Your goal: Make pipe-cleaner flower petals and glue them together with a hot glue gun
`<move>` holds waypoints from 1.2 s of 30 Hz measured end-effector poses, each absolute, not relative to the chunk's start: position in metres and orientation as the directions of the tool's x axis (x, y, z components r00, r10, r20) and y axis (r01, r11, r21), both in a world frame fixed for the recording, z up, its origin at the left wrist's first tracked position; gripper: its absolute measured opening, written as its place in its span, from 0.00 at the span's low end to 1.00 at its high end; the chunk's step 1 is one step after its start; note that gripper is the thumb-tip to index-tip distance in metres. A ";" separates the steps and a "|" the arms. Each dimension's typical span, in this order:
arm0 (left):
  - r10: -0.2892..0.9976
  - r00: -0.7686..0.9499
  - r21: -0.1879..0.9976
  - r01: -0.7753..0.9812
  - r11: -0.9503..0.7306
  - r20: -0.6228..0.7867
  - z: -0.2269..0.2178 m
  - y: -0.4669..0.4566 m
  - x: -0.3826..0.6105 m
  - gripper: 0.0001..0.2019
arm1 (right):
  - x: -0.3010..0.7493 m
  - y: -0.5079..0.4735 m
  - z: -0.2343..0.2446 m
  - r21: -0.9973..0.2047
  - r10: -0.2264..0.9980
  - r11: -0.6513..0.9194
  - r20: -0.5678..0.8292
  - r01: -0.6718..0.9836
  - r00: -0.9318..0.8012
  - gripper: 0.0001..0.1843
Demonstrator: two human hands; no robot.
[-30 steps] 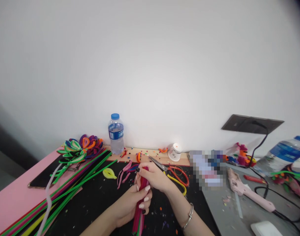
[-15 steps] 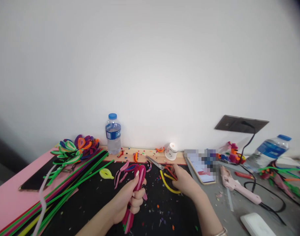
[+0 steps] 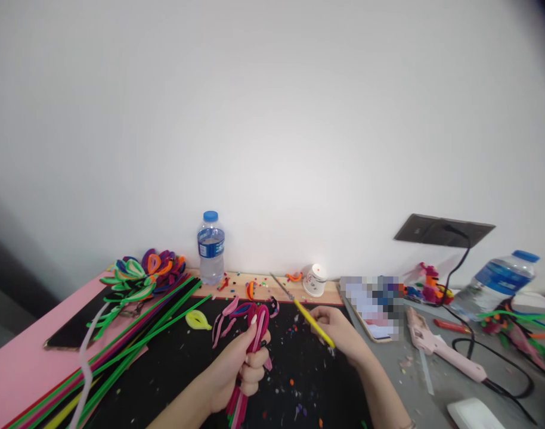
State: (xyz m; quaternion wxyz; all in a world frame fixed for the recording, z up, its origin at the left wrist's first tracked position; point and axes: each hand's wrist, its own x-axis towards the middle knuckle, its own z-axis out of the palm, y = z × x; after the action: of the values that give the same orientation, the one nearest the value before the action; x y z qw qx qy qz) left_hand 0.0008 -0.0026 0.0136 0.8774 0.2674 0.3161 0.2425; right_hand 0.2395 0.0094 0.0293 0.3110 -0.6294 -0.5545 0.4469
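Note:
My left hand (image 3: 245,363) is closed around a bundle of pink and magenta pipe cleaners (image 3: 260,328), bent into loops at the top, with straight ends below the fist. My right hand (image 3: 333,328) has its fingers curled at the handle of a pair of scissors (image 3: 313,325). Seen edge-on, the scissors show a yellow handle, and their metal blades point up and left. Beside the bundle lie small pink and blue pipe-cleaner loops (image 3: 230,308). Further left is a yellow pipe-cleaner loop (image 3: 198,320).
Long green and coloured pipe cleaners (image 3: 133,348) lie at left, below a looped flower cluster (image 3: 151,268). A water bottle (image 3: 210,249) and a paper cup (image 3: 315,280) stand by the wall. At right are a phone (image 3: 366,313), a pink glue gun (image 3: 446,348) and its black cable.
My right hand has turned the scissors from lying flat to edge-on, so the yellow handle now shows as a straight bar. My left hand keeps its hold on the bundle.

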 end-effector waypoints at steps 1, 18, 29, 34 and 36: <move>0.598 0.678 0.624 -0.259 0.738 -0.427 0.014 -0.002 0.001 0.26 | 0.240 0.010 0.031 -0.933 0.971 -0.206 -0.232 0.296 -0.054 0.05; 0.548 0.755 0.586 -0.275 0.762 -0.358 0.009 -0.001 -0.002 0.24 | 0.233 0.001 0.045 -0.967 0.944 -0.226 -0.188 -0.115 -0.270 0.09; 0.627 0.726 0.582 -0.389 0.714 -0.283 0.007 0.002 -0.005 0.22 | 0.226 0.001 0.028 -0.936 0.914 -0.233 -0.119 -0.262 -0.387 0.22; 0.841 0.468 0.689 -0.515 0.509 -0.271 0.010 0.010 -0.006 0.25 | 0.215 -0.005 0.020 -0.924 0.841 -0.278 -0.102 -0.263 -0.531 0.30; 0.896 0.365 0.732 -0.534 0.424 -0.253 0.012 0.013 -0.008 0.25 | 0.212 -0.010 0.023 -0.922 0.808 -0.317 -0.141 -0.221 -0.572 0.31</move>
State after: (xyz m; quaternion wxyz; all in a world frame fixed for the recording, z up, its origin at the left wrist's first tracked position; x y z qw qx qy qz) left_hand -0.0081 0.0135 0.0119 0.7781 0.2777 0.3262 0.4593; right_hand 0.2118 -0.0103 0.0232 0.3431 -0.3106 -0.4730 0.7497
